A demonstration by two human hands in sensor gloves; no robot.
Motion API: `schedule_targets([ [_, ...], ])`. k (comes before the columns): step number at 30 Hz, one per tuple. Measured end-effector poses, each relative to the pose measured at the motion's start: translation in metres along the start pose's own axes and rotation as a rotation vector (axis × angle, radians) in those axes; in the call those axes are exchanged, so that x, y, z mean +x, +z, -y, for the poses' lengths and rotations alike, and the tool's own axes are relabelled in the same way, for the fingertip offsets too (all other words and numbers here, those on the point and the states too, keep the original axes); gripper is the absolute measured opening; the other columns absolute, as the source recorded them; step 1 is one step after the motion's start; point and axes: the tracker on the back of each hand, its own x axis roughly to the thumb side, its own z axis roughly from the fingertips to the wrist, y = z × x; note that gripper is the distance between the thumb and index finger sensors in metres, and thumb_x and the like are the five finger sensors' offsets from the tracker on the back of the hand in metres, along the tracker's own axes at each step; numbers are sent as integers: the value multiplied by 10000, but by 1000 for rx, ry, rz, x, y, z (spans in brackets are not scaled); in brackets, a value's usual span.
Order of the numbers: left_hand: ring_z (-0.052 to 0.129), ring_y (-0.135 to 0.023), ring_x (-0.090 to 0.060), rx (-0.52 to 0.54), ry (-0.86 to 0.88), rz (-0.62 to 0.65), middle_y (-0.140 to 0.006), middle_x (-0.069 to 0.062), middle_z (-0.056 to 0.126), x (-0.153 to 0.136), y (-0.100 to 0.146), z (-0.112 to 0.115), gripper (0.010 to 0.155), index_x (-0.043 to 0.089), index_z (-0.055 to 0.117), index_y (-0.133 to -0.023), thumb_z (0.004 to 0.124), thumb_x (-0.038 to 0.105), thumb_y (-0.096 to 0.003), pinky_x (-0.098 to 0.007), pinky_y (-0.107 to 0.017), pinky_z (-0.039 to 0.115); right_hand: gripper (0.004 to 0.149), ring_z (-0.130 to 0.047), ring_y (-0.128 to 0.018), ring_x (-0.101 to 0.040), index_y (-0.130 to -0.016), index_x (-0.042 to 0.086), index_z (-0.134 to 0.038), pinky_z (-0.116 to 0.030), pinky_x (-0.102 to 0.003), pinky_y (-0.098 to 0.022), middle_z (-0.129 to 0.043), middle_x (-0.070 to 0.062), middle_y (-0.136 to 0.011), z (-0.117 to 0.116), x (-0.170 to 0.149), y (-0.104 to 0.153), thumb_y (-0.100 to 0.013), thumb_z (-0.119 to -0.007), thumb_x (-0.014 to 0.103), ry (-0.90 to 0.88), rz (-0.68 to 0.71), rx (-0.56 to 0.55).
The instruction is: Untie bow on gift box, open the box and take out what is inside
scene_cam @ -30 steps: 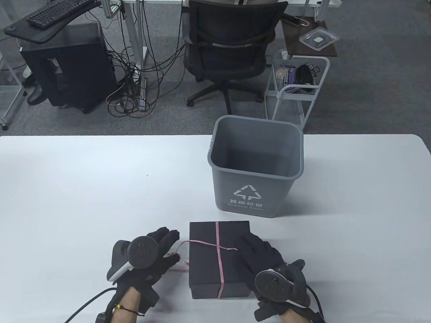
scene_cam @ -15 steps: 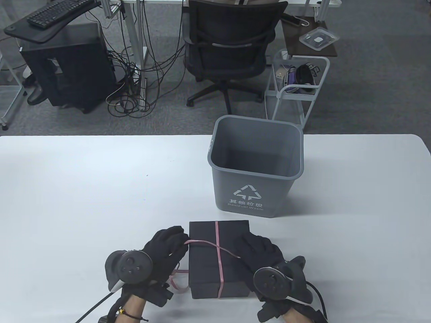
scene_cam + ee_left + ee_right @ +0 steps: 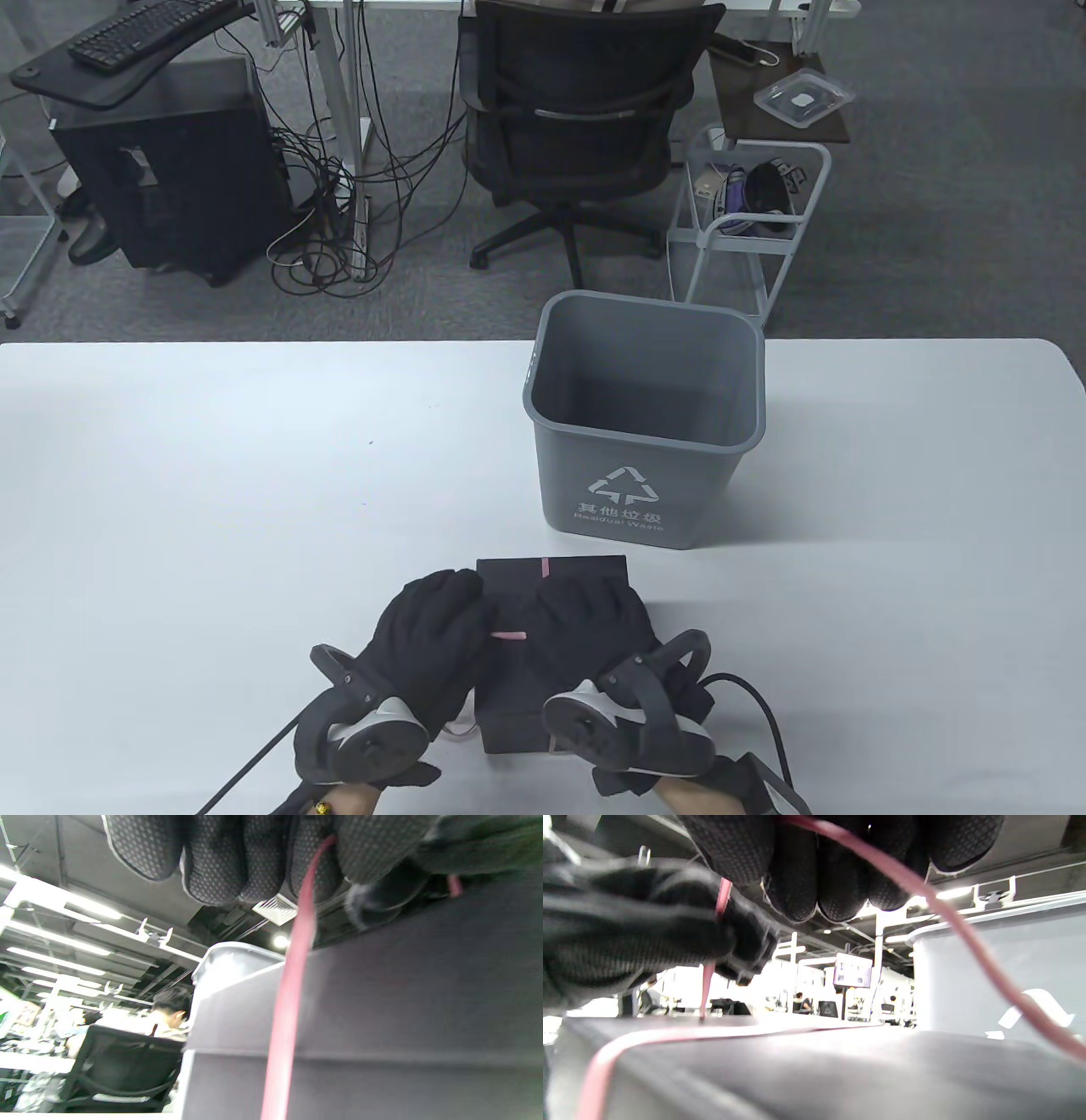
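Both hands have moved in over the lid since half a second ago. Left hand (image 3: 428, 632) lies along the gift box's (image 3: 585, 570) left edge, fingers (image 3: 220, 861) curled together with the pink ribbon (image 3: 292, 984) running up between them. Right hand (image 3: 590, 620) covers the lid's middle, fingers (image 3: 814, 870) bunched and curled round another stretch of ribbon. Box sits on the white worktop (image 3: 212, 475) near its front edge, just before the grey bin (image 3: 645, 475).

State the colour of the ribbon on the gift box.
Pink; the ribbon shows best in the left wrist view.
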Motion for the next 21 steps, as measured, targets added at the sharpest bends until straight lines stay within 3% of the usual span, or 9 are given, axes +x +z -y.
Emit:
schedule_targets([
  [6,848,-860,-381,-80,12,-123,-1017,-99,776,-27,4,11,417,174,817,-893,741,416,-562,-573,-611,742,397,-856,-818,-357,-842,236,-863,-701,-515,-632,-880,-84,-925,12,-69,29,-531,-731,444,-121,-183,-122],
  [12,847,-859,-385,-120,47,-206,-1017,-106,775,-43,8,17,418,170,817,-895,740,412,-563,-575,-609,742,404,-860,-808,-363,-844,230,-864,-713,-513,-619,-881,-92,-923,-1,-144,64,-532,-731,451,-215,-431,-168],
  [15,847,-857,-388,-127,65,-231,-1017,-109,775,-47,9,18,419,169,818,-896,741,411,-563,-577,-607,742,411,-859,-800,-378,-845,215,-868,-716,-517,-608,-879,-111,-921,-16,-183,81,-530,-740,445,-198,-601,-96],
  [21,848,-856,-389,-135,75,-248,-1016,-110,777,-48,10,18,419,166,820,-895,741,410,-563,-577,-605,743,417,-859,-788,-397,-846,193,-872,-718,-526,-593,-877,-135,-918,-44,-220,100,-528,-751,434,-173,-806,55],
])
